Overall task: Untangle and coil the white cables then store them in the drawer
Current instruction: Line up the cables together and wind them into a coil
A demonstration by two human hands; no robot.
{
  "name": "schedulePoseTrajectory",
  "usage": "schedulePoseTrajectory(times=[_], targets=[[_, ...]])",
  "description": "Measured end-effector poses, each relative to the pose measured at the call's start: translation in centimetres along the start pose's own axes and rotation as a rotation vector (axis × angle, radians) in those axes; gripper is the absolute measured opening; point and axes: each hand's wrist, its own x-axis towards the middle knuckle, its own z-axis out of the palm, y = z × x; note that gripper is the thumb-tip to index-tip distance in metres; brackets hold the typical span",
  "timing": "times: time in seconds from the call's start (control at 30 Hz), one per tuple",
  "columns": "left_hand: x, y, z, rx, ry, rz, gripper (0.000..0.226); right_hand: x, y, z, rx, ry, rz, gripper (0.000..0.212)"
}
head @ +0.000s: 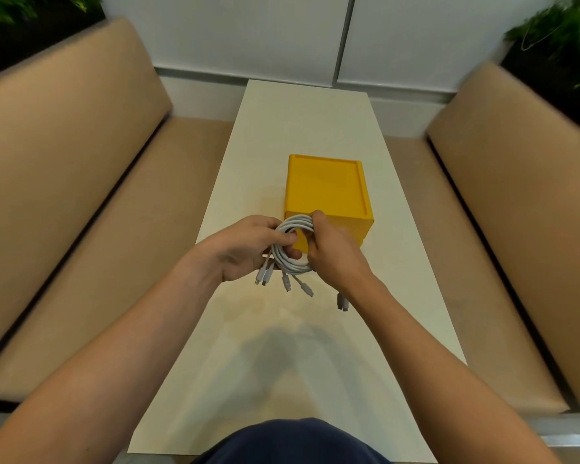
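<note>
Forearms [141, 333] end in left hand [245, 251] and right hand [337, 257], each grip curled round the coiled white cables [291, 263] between them.

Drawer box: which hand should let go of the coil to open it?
Probably the right hand: it sits directly in front of the yellow drawer box, while the left hand wraps the white cable coil and looks able to hold it alone.

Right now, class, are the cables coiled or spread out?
Coiled: the cables form a tight round loop held between left hand and right hand; plug ends dangle below.
</note>
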Motion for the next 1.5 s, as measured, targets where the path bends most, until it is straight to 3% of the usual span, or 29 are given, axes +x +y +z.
schedulePoseTrajectory(times=[0.13,0.27,0.37,0.5,0.63,0.9,1.07,1.2,1.33,1.5], targets=[[0.0,-0.1,0.2,-0.207,-0.055,-0.024,0.016,0.0,0.2,-0.2,-0.011,-0.061,-0.052,0.007],[0.1,-0.9,0.6,-0.393,-0.069,0.035,0.013,0.5,0.4,-1.2,0.153,-0.104,-0.074,0.011],[0.2,-1.1,1.0,-0.249,0.01,0.128,0.017,0.6,0.4,-1.1,0.298,-0.086,-0.016,0.012],[0.2,-1.5,1.1,-0.046,0.009,0.24,0.058,0.5,0.6,-0.3,0.401,-0.054,0.073,0.012],[0.6,-2.3,1.8,0.026,0.142,0.287,0.031,0.4,0.9,0.1,0.367,-0.043,0.065,0.014],[0.9,-2.5,1.9,0.089,0.293,0.428,0.024,0.3,0.6,-0.4,0.382,-0.106,-0.001,0.021],[1.4,-2.0,0.8,-0.061,0.353,0.422,0.022,-0.2,1.2,-1.1,0.44,-0.2,-0.082,0.036],[1.1,-1.3,-0.2,-0.155,0.315,0.449,0.02,-1.3,2.7,-1.0,0.345,-0.08,-0.199,0.039],[0.7,-0.8,0.3,-0.219,0.263,0.476,0.021,-1.7,3.0,-0.7,0.181,0.076,-0.198,0.038],[0.0,0.1,0.7,-0.318,0.21,0.485,0.022,-2.1,2.8,0.5,0.233,0.143,-0.175,0.036]])
